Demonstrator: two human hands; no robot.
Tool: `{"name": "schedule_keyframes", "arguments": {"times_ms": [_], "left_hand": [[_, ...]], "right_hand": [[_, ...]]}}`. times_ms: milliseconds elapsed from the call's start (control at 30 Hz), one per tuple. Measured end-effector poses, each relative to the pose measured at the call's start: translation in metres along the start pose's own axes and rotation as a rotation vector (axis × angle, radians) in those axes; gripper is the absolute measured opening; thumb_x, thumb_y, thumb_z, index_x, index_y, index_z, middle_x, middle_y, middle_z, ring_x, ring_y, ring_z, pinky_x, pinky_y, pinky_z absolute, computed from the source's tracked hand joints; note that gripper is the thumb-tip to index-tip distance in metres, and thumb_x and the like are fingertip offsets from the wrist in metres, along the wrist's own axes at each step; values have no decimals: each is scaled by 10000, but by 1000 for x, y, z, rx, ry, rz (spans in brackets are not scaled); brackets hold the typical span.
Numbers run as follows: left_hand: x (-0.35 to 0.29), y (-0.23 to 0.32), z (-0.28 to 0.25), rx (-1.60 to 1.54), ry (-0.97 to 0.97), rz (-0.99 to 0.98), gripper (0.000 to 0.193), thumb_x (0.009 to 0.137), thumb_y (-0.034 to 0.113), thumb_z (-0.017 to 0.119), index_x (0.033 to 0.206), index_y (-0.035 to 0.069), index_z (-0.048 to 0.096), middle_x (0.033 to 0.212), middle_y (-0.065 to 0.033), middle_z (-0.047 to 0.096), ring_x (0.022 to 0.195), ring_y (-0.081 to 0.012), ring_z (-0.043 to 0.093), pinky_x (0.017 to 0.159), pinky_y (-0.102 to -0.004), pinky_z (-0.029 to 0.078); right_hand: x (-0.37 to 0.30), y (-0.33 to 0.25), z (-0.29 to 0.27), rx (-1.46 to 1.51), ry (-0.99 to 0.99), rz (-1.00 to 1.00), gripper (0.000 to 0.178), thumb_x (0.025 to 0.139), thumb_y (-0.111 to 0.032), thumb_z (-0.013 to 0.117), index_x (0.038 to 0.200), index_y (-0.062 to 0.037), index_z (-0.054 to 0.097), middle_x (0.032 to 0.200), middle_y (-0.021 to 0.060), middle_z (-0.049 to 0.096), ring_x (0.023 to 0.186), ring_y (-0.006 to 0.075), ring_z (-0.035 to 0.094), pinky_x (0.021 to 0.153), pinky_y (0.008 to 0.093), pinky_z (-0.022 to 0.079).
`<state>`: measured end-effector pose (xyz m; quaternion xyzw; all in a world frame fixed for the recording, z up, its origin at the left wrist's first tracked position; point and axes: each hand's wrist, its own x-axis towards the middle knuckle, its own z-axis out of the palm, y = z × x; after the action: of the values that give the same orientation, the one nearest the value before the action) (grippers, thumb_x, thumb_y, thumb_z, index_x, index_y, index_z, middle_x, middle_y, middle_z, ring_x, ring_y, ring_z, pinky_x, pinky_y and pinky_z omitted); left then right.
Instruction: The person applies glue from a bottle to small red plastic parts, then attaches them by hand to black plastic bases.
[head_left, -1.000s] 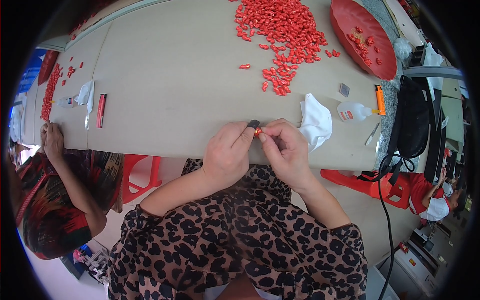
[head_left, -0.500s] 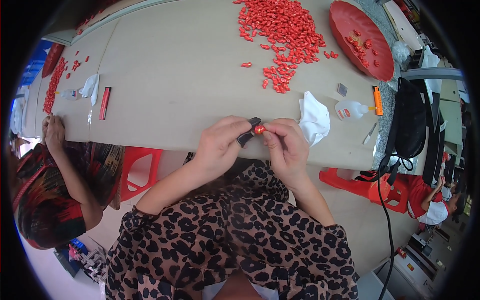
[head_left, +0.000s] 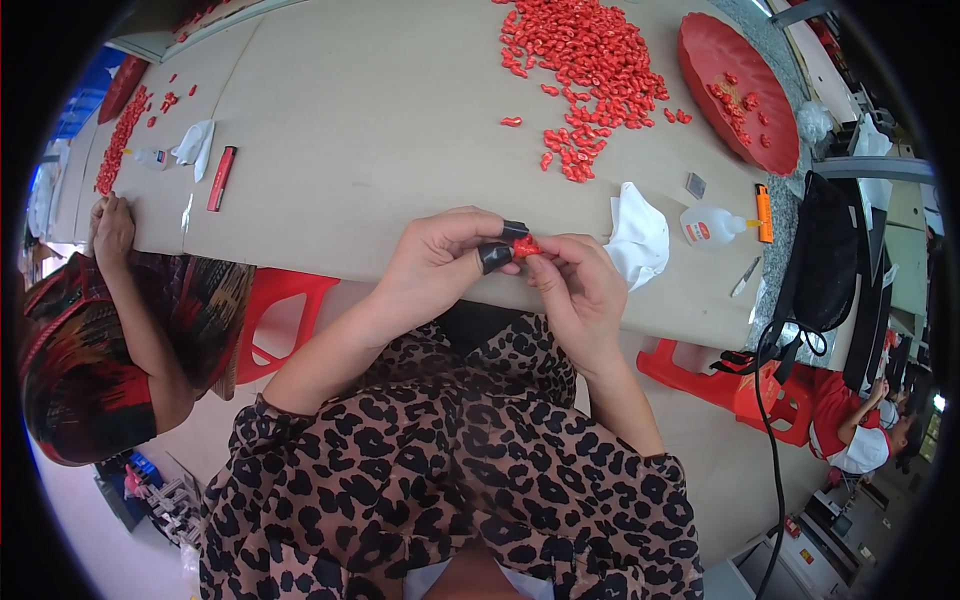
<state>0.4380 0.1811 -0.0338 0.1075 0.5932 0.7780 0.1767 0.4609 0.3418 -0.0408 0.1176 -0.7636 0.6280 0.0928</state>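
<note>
A small shiny red piece (head_left: 525, 246) is pinched between my two hands, just over the table's front edge. My left hand (head_left: 430, 268) has black covers on its thumb and index fingertips, and these press on the piece from the left. From the other side, my right hand (head_left: 583, 290) grips it with thumb and fingertips. The fingers partly hide the piece. Nearest to my right hand lies a crumpled white cloth (head_left: 640, 238). Beyond, a large heap of similar red peanut-shaped pieces (head_left: 590, 60) covers the table's far part.
A red scalloped tray (head_left: 700, 55) holds several pieces at the far right. Near it are a squeeze bottle (head_left: 712, 226), an orange box cutter (head_left: 764, 213), tweezers (head_left: 745, 277) and a small clear block (head_left: 695, 185). A co-worker's hand (head_left: 112, 230) and a red box cutter (head_left: 222, 180) are at left.
My left thumb and index finger have spread around the red piece, which shows a different side. The whole view has shifted slightly, with the table things now further right.
</note>
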Motion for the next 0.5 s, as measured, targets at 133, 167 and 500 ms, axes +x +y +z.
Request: {"name": "schedule_keyframes", "arguments": {"times_ms": [133,167,500], "left_hand": [[0,0,1,-37,-2,49,183,771,-85,450,921,-51,548,876,-79,524,792,-121,545,724,-214,443],[-1,0,1,-18,-3,54,191,765,-93,447,920,-50,549,880,-83,524,802,-122,541,727,-217,441],[0,0,1,33,-4,79,228,741,-129,422,911,-50,551,903,-91,528,828,-131,530,741,-227,431]], "right_hand": [[2,-5,-1,142,-33,88,126,758,21,538,883,29,544,820,84,527,642,112,546,564,198,443],[2,-6,-1,142,-36,90,126,758,21,538,883,29,544,820,84,527,642,112,546,564,198,443],[2,-4,-3,186,-39,76,120,749,49,534,867,35,544,835,81,515,642,108,547,558,196,454]]}}
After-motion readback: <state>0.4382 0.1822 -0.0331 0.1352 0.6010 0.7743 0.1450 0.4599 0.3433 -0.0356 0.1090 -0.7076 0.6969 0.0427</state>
